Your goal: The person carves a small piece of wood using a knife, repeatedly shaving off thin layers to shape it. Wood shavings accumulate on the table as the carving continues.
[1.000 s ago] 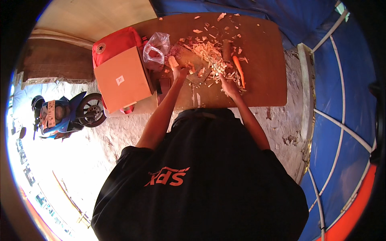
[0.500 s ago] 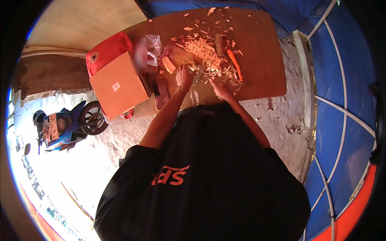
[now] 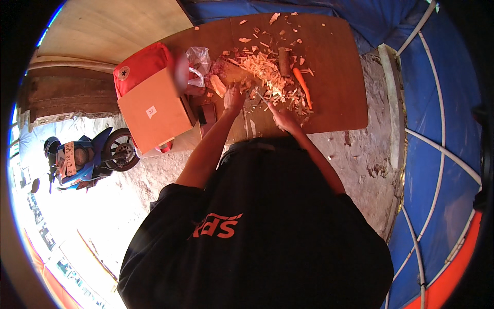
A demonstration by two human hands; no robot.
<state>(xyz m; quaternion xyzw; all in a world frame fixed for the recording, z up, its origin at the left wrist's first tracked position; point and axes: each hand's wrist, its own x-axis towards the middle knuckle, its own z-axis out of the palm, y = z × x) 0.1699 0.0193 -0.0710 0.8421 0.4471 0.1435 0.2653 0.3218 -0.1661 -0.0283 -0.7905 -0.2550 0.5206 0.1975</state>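
My right hand is closed around the handle of a knife, whose thin blade points up and left toward my other hand. My left hand has its fingers bent at the near edge of a yellowish board-like surface; what they grip is too small to make out. Just left of those fingers lies a pale chunk. A heap of pale shavings and strips spreads beyond both hands. A brown cylindrical piece and a long orange, carrot-like thing lie to its right.
The brown table carries scattered chips. At its left stand a cardboard box, a red bag and a clear plastic bag. A dark flat object lies beside the box. A motorcycle is parked at left; blue tarp hangs at right.
My left hand has drawn slightly away from the blade, and the pale piece at its fingertips no longer shows clearly. My right hand keeps the knife in nearly the same place. The view has shifted slightly.
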